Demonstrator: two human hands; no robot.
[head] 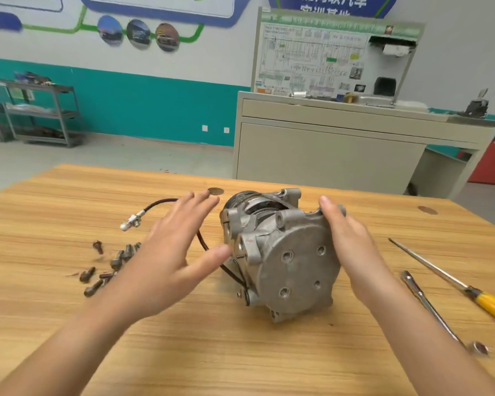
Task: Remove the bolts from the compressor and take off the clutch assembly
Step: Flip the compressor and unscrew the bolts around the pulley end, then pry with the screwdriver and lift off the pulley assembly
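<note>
A grey cast-metal compressor (pixel 286 258) lies on its side on the wooden table (pixel 240 352), its flat rear cover with empty bolt holes facing me and the clutch end (pixel 242 200) pointing away. Several loose dark bolts (pixel 109 267) lie scattered to its left. My left hand (pixel 172 252) hovers open with spread fingers just left of the compressor, the thumb close to its housing. My right hand (pixel 352 250) is open, fingers straight, its palm against the compressor's right edge. A black cable (pixel 160 202) with a white connector (pixel 130 221) trails from the compressor.
A yellow-handled screwdriver (pixel 455 284) and a chrome socket wrench (pixel 437 310) lie at the right of the table. A small round disc (pixel 215 191) sits behind my left hand. Beyond the table stand a beige bench (pixel 326 150) with a wiring board and a metal shelf rack (pixel 40 112).
</note>
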